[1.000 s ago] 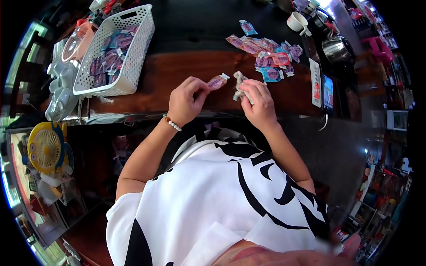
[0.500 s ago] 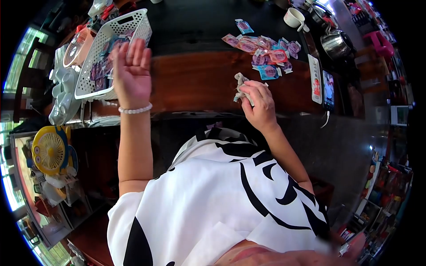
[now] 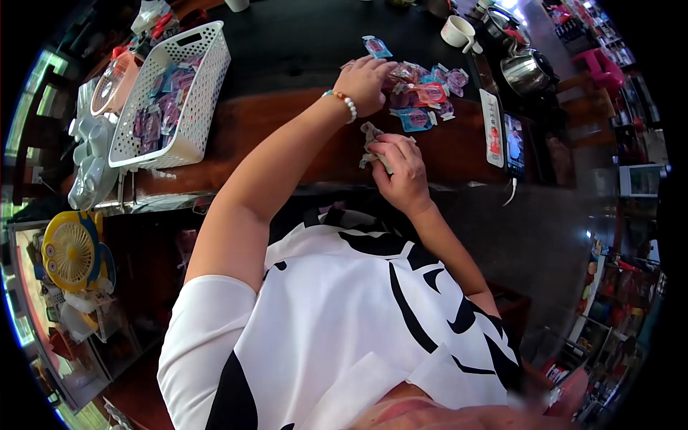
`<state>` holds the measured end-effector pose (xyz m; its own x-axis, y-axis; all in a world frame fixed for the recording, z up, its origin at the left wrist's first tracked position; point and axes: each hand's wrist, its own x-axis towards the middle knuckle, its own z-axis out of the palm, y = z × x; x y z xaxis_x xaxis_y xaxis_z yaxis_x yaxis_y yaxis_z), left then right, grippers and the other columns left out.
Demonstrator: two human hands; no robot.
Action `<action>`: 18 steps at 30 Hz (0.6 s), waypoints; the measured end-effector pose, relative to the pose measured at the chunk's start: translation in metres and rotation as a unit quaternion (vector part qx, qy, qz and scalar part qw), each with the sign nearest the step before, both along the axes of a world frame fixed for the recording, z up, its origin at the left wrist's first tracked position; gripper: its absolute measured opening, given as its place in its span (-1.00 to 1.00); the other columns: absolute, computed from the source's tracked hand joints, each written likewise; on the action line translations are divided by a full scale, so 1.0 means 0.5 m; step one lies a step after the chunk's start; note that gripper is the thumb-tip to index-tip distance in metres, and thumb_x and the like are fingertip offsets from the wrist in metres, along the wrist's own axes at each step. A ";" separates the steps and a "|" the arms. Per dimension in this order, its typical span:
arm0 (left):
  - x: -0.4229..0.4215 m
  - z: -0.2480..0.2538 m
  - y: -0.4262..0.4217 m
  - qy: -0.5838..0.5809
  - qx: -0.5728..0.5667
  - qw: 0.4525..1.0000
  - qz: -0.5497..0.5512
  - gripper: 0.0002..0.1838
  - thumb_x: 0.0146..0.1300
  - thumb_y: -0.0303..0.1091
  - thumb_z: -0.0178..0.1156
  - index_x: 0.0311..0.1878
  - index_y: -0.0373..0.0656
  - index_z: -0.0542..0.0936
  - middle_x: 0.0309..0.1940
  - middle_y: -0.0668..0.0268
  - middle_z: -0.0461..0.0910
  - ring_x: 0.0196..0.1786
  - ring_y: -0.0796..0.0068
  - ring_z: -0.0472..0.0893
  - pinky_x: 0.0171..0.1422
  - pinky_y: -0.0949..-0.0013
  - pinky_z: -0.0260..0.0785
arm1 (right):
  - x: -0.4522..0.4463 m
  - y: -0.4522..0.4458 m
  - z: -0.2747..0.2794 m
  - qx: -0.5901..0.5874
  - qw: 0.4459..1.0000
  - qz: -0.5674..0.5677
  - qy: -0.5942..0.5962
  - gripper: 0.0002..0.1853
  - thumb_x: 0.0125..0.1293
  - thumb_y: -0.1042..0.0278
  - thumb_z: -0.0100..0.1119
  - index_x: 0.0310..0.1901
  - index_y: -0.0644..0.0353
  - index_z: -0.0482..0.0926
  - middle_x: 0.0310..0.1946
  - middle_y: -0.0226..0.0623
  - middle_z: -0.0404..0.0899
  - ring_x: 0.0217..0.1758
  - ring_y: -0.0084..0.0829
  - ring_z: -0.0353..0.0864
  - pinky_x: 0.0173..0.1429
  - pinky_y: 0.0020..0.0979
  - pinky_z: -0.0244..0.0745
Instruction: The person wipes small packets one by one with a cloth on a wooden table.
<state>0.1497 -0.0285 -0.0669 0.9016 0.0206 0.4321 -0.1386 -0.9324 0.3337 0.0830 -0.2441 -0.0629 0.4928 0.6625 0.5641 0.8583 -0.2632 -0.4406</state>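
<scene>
Dark bench: left hand, grip unclear, at packets, probably light, slippery, best pinched by edges; right hand clutches soft-looking cloth.

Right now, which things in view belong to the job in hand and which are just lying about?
Seemingly for the job:
- packets by the left hand
- cloth in the right hand
- white basket holding similar packets

Apparently just lying about:
- white mug
- phone
- metal kettle
- yellow fan
</scene>
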 end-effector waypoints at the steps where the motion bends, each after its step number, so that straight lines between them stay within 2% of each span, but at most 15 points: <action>1: 0.006 0.013 -0.009 -0.001 -0.002 1.000 -0.004 -0.37 0.30 -0.37 0.30 0.48 0.02 0.60 0.49 0.21 0.56 0.54 0.03 0.48 0.68 -0.03 0.27 | 0.000 0.000 0.001 -0.002 1.000 -0.004 -0.001 -0.71 0.21 0.50 0.36 0.00 0.14 0.73 0.08 -0.19 0.68 0.21 -0.07 0.67 0.34 -0.07 0.54; 3: 0.024 0.041 -0.026 0.141 0.049 0.988 -0.026 -0.40 0.32 -0.28 0.27 0.47 0.19 0.63 0.43 0.26 0.60 0.47 0.05 0.54 0.62 -0.06 0.34 | -0.001 -0.002 0.001 -0.004 1.000 -0.002 0.016 -0.70 0.21 0.47 0.38 0.00 0.15 0.73 0.08 -0.18 0.69 0.22 -0.07 0.66 0.36 -0.05 0.53; 4: 0.025 0.056 -0.027 0.153 0.068 0.986 -0.028 -0.44 0.36 -0.24 0.24 0.44 0.28 0.65 0.35 0.27 0.64 0.43 0.08 0.57 0.58 -0.04 0.37 | -0.001 -0.003 0.002 -0.006 1.000 -0.002 0.019 -0.70 0.21 0.45 0.39 0.01 0.15 0.73 0.07 -0.17 0.70 0.23 -0.07 0.66 0.37 -0.05 0.52; 7: 0.022 0.047 -0.019 0.084 0.119 0.988 -0.052 -0.62 0.36 -0.33 0.25 0.22 0.11 0.75 0.24 0.29 0.70 0.33 0.16 0.65 0.52 0.00 0.41 | 0.000 -0.003 0.003 -0.001 1.000 0.000 0.017 -0.71 0.22 0.44 0.37 0.01 0.13 0.73 0.08 -0.18 0.70 0.23 -0.07 0.66 0.36 -0.06 0.52; 8: 0.014 0.039 -0.017 0.083 0.118 0.988 -0.056 -0.62 0.36 -0.33 0.25 0.22 0.11 0.75 0.24 0.29 0.70 0.33 0.16 0.65 0.52 0.00 0.41 | 0.000 -0.002 0.001 0.000 1.000 0.000 0.011 -0.72 0.23 0.45 0.35 -0.01 0.12 0.72 0.08 -0.19 0.69 0.23 -0.08 0.66 0.35 -0.06 0.52; 10: -0.012 0.021 -0.013 -0.031 0.124 0.991 -0.041 -0.69 0.35 -0.37 0.26 0.13 0.03 0.76 0.16 0.30 0.73 0.28 0.18 0.68 0.48 0.04 0.44 | 0.001 -0.002 -0.002 0.002 1.000 -0.003 0.008 -0.74 0.22 0.46 0.34 -0.03 0.12 0.72 0.08 -0.20 0.68 0.23 -0.08 0.66 0.35 -0.06 0.52; 13: -0.025 0.015 0.018 -0.024 0.156 0.986 -0.062 -0.74 0.35 -0.39 0.25 0.07 0.00 0.75 0.08 0.32 0.77 0.23 0.19 0.70 0.43 0.12 0.47 | -0.002 0.000 0.000 0.004 1.000 -0.004 0.005 -0.75 0.21 0.47 0.33 -0.05 0.11 0.71 0.06 -0.21 0.68 0.22 -0.09 0.66 0.35 -0.07 0.52; 14: -0.030 0.012 0.026 -0.034 0.158 0.985 -0.054 -0.79 0.36 -0.39 0.24 0.01 0.00 0.75 0.03 0.34 0.78 0.21 0.21 0.71 0.36 0.16 0.52 | -0.003 0.000 0.001 0.006 1.000 -0.005 0.004 -0.76 0.21 0.48 0.32 -0.06 0.10 0.70 0.06 -0.22 0.68 0.22 -0.10 0.66 0.34 -0.07 0.53; 17: -0.056 0.017 0.048 -0.046 0.144 0.988 -0.034 -0.81 0.38 -0.38 0.23 -0.02 0.01 0.74 0.05 0.34 0.78 0.19 0.23 0.72 0.29 0.16 0.56 | -0.002 0.002 -0.002 0.012 1.000 -0.005 -0.001 -0.76 0.21 0.49 0.32 -0.07 0.10 0.70 0.06 -0.23 0.68 0.21 -0.11 0.66 0.34 -0.08 0.53; 18: -0.063 0.003 0.061 -0.055 0.134 0.989 -0.042 -0.79 0.37 -0.36 0.27 0.04 -0.02 0.73 0.08 0.31 0.78 0.19 0.21 0.71 0.28 0.15 0.58 | -0.002 0.002 -0.002 0.012 1.000 -0.007 0.000 -0.76 0.21 0.49 0.32 -0.07 0.10 0.70 0.06 -0.23 0.68 0.21 -0.11 0.66 0.34 -0.08 0.53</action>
<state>0.1184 0.0019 -0.0655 0.8428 -0.1808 0.5069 -0.2409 -0.9690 0.0550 0.0821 -0.2431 -0.0640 0.5016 0.6424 0.5794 0.8547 -0.2644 -0.4468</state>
